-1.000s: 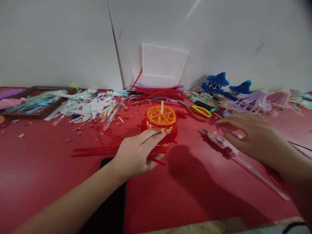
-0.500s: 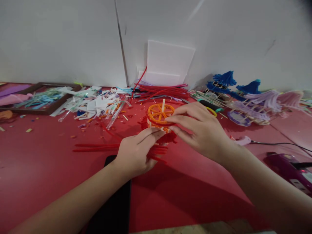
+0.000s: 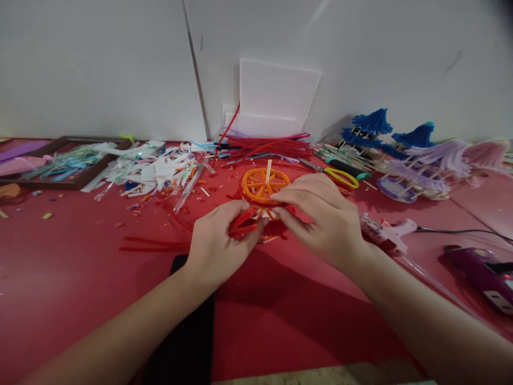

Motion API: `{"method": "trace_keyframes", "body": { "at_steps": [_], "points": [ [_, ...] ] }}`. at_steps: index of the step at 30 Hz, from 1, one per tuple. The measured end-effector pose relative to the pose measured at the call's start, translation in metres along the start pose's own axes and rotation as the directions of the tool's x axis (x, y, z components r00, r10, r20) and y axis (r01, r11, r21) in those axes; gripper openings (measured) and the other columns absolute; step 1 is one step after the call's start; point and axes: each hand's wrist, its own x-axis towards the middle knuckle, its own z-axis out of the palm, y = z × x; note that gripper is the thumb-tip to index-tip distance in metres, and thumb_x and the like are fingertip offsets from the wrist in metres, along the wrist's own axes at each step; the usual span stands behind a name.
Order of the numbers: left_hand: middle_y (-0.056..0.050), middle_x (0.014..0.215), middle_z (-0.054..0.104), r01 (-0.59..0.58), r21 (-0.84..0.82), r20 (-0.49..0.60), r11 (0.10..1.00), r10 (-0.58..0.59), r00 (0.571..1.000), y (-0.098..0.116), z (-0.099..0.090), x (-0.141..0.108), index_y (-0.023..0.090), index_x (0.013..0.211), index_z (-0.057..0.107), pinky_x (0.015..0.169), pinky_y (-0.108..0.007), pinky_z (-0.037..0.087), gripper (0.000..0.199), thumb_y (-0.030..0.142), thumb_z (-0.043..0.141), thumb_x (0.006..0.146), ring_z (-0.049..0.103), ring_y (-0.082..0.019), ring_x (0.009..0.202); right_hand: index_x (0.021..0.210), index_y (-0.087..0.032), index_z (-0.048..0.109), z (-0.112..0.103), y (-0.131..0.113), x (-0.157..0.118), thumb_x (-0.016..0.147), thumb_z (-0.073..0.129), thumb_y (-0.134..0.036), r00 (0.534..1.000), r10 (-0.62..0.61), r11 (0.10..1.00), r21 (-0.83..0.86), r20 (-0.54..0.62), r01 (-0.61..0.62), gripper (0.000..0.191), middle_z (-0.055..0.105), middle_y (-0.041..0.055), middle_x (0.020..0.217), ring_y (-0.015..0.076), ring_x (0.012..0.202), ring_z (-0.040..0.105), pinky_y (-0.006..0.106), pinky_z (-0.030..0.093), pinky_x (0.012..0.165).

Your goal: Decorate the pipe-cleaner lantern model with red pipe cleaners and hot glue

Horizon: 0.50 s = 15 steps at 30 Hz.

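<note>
An orange spoked ring (image 3: pixel 265 184) with a pale stick (image 3: pixel 268 171) standing up through it forms the top of a small orange and red model. My left hand (image 3: pixel 222 235) is closed around several red pipe cleaners (image 3: pixel 241 222) at the model's near left side. On the right, my right hand (image 3: pixel 316 214) pinches at the near right edge of the ring, where a dark red strand shows by the fingertips. The lower part of the model is partly hidden by both hands.
A black phone-like slab (image 3: pixel 188 326) lies below my left forearm. Behind are red pipe cleaners (image 3: pixel 264 147), white scraps (image 3: pixel 164 171) and yellow-handled scissors (image 3: pixel 342 176). To the right are a pink glue gun (image 3: pixel 390 235), a purple power strip (image 3: pixel 476 272) and blue tiered models (image 3: pixel 371 128).
My left hand has turned and its fingers now bunch the red pipe cleaners by the model. My right hand has shifted slightly down, and more of the scissors and glue gun shows.
</note>
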Motion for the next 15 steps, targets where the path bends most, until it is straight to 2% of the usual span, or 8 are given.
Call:
{"method": "trace_keyframes", "body": {
  "at_steps": [5,15],
  "points": [
    [0.002,0.068,0.072,0.036,-0.025,-0.006,0.999,-0.036,0.999,0.0013,0.0013,0.0012,0.020,0.074,0.069,0.056,-0.022,0.046,0.011,0.030,0.066,0.079,0.063,-0.012,0.058,0.098,-0.022,0.062,0.0021,-0.0005,-0.0011,0.084,0.060,-0.013,1.000,0.018,1.000,0.003,-0.004,-0.018,0.017,0.071,0.0042,0.089,0.0172,0.082,0.062,0.036,0.049,0.080],
    [0.002,0.068,0.073,0.088,-0.075,-0.022,0.993,-0.090,0.996,0.0009,0.0021,-0.0006,0.020,0.072,0.071,0.055,-0.022,0.047,0.012,0.029,0.066,0.078,0.064,-0.013,0.058,0.101,-0.021,0.066,0.0043,-0.0008,-0.0039,0.083,0.060,-0.012,1.000,0.012,1.000,-0.008,-0.010,-0.012,0.021,0.067,0.0051,0.083,0.0177,0.080,0.057,0.036,0.048,0.076]
  ]
}}
